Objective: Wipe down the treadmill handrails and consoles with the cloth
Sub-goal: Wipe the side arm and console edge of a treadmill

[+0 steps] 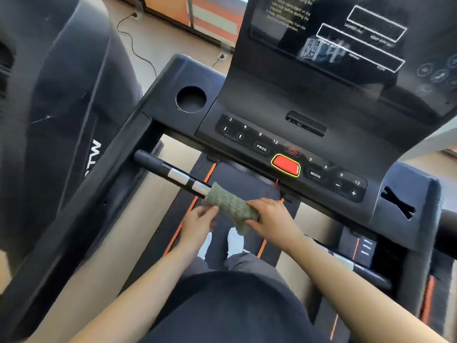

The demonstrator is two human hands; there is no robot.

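Note:
A green knitted cloth (228, 205) is wrapped around the end of the treadmill's left inner handrail (173, 173), a black bar with silver sensor bands. My left hand (197, 222) pinches the cloth's near left edge. My right hand (270, 220) grips the cloth's right end around the bar. The console (291, 154) with its buttons and red stop key lies just beyond the hands. The dark screen (346, 45) rises above it.
A round cup holder (191, 99) sits at the console's left. The matching right handrail (353, 264) runs at lower right. A neighbouring black machine (61, 107) fills the left side. My feet in white shoes (235, 240) stand on the belt.

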